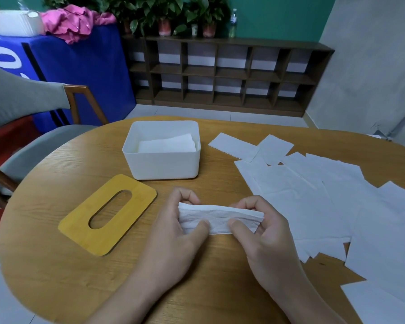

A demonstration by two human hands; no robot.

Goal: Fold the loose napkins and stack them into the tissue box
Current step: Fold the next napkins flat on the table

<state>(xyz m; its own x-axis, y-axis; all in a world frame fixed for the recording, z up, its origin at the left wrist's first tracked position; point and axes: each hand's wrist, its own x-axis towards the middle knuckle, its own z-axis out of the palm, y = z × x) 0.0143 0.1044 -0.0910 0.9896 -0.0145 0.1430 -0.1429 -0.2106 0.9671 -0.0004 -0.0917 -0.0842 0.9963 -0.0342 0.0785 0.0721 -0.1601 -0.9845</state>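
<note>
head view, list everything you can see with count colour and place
tissue box: one, white, open, table centre, folded napkins inside
lid: one, yellow wood with oval slot, flat on table left of the hands
folded napkin: one, white, held between both hands
loose napkins: many, white, overlapping on table right
table: one, round, wood
chair: one, grey, left
shelf: one, dark brown, back wall
left hand: pinches napkin
right hand: pinches napkin
</note>
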